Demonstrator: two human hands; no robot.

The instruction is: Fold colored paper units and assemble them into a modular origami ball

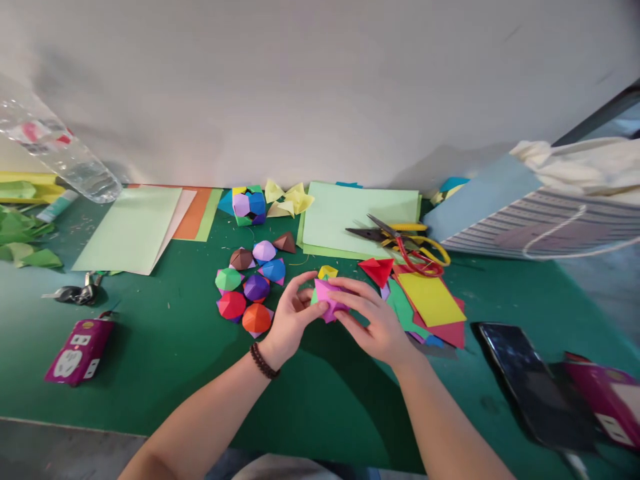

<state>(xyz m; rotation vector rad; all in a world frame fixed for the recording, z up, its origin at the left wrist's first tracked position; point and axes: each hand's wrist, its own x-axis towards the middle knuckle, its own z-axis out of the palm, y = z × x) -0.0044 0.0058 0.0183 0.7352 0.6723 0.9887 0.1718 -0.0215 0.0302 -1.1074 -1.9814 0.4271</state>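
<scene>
Between my two hands is a pink folded paper piece [327, 300] with a bit of green showing at its left side. My left hand [295, 310] pinches it from the left, thumb on its front. From the right, the fingers of my right hand [367, 317] press on it. Just behind it lies a small yellow folded piece [328, 271]. Left of my hands sit several domed paper pieces, among them an orange one [257, 319], a red one [232, 305] and a purple one [256, 287]. A red folded piece [377, 270] rests to the right.
Scissors [420, 260] and pliers [370, 233] lie on pale green sheets [345, 207]. Coloured paper [433, 300], a phone [525, 380] and a paper bag [490, 207] are at right. At left are a bottle [65, 153], keys [77, 292] and a purple box [80, 350].
</scene>
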